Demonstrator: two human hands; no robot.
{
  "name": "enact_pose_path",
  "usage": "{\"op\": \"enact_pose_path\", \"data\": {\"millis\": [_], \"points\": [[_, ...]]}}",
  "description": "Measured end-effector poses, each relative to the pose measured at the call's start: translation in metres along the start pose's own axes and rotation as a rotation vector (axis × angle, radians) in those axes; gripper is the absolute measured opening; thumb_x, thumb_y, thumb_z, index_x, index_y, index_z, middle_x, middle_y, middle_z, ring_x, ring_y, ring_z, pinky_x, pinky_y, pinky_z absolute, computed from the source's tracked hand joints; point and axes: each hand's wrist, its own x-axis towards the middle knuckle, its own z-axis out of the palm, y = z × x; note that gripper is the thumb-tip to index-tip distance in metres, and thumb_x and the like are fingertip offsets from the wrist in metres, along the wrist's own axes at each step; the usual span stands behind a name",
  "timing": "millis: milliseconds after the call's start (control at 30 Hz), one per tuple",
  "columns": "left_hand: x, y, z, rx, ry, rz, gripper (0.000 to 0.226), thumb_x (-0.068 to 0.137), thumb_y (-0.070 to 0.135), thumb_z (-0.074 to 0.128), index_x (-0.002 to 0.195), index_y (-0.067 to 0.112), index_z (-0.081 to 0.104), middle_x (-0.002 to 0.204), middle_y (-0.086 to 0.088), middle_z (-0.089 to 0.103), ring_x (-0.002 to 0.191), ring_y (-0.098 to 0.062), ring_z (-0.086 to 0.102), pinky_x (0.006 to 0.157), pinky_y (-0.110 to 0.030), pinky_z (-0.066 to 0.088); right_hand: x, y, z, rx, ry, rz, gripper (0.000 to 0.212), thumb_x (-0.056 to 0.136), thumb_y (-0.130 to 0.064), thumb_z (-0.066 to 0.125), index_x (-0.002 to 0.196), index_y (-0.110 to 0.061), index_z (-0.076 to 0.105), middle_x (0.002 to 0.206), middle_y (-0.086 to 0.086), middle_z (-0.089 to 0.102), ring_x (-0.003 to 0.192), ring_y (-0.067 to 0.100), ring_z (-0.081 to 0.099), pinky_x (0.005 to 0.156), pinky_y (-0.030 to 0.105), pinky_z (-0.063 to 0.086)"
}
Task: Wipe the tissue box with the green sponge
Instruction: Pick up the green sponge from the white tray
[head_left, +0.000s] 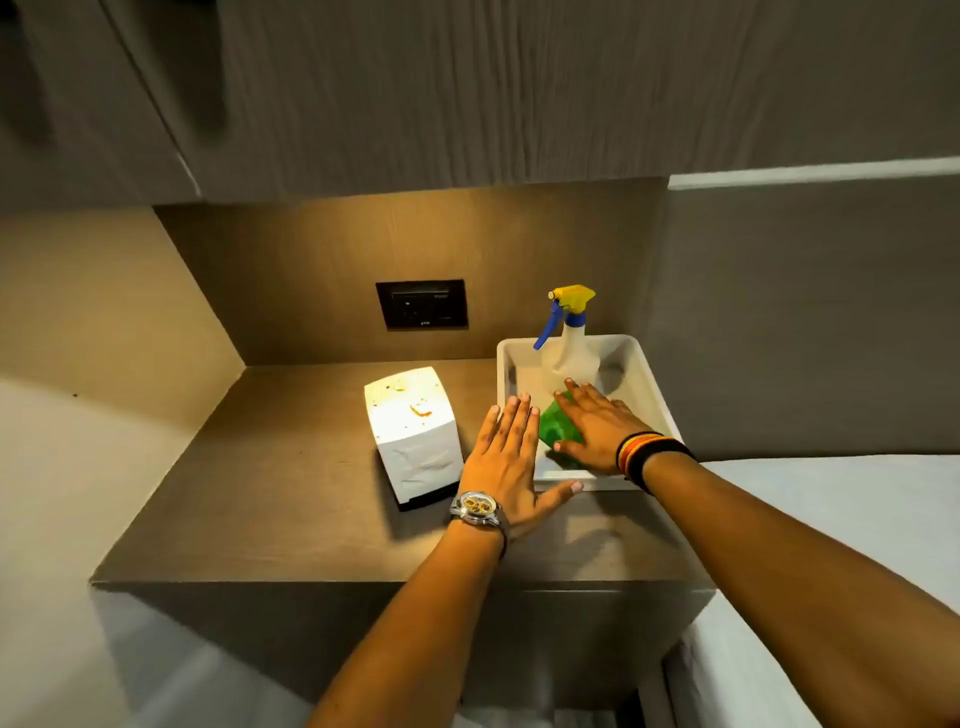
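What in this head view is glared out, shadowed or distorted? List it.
Head view: warm light from above blows out the white rectangular tissue box top, though orange stains still show; the box and flat left hand cast shadows on the brown wooden countertop; wide-angle lens bends edges; upper cabinets look soft.

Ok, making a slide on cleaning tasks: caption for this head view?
Right hand reaches the green sponge in a white tub; stained tissue box waits.

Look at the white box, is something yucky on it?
Yes. The tissue box has orange-brown smears and specks on its top, and its front side looks crumpled. The right hand rests on the green sponge in the white tub.
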Motion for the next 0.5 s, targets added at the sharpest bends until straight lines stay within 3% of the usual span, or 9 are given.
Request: {"op": "enact_pose_path", "data": {"millis": [100, 200, 367, 500], "points": [[0.008, -0.002, 0.004, 0.024, -0.012, -0.002, 0.111, 0.082, 0.088, 0.015, 0.158, 0.010, -0.008, 0.165, -0.008, -0.018, 0.152, -0.023, -0.021, 0.122, -0.040, -0.017, 0.012, 0.002, 0.005, -0.023, -0.081, 0.024, 0.101, 0.082, -0.069, 0.050, 0.156, -0.025, -0.003, 0.165, 0.001, -0.014, 0.153, 0.024, -0.006, 0.121, 0.054, 0.012], [0.016, -0.005, 0.008, 0.028, -0.034, 0.011, 0.113, 0.082, 0.088, 0.018, 0.158, 0.010, -0.007, 0.166, -0.009, -0.016, 0.152, -0.023, -0.020, 0.120, -0.039, -0.020, 0.020, 0.002, 0.017, -0.037, -0.112, 0.030, 0.100, 0.082, -0.068, 0.051, 0.155, -0.030, -0.005, 0.165, 0.001, -0.015, 0.153, 0.027, -0.007, 0.120, 0.058, 0.012], [0.020, -0.007, 0.011, 0.003, -0.058, 0.013, 0.114, 0.081, 0.089, 0.019, 0.158, 0.009, -0.006, 0.166, -0.009, -0.015, 0.152, -0.024, -0.019, 0.120, -0.039, -0.021, 0.030, 0.006, 0.026, 0.020, -0.117, 0.053, 0.075, 0.094, -0.045, 0.048, 0.155, -0.038, 0.004, 0.166, -0.002, -0.009, 0.153, 0.028, -0.002, 0.121, 0.057, 0.014], [0.015, -0.007, -0.003, -0.016, -0.018, 0.055, 0.109, 0.086, 0.084, 0.024, 0.158, 0.008, -0.005, 0.166, -0.010, -0.013, 0.153, -0.023, -0.016, 0.120, -0.037, -0.020, 0.026, 0.003, 0.020, 0.190, -0.027, 0.068, 0.064, 0.098, -0.024, 0.045, 0.155, -0.031, 0.017, 0.167, 0.004, 0.006, 0.152, 0.028, 0.011, 0.123, 0.047, 0.015]]}}
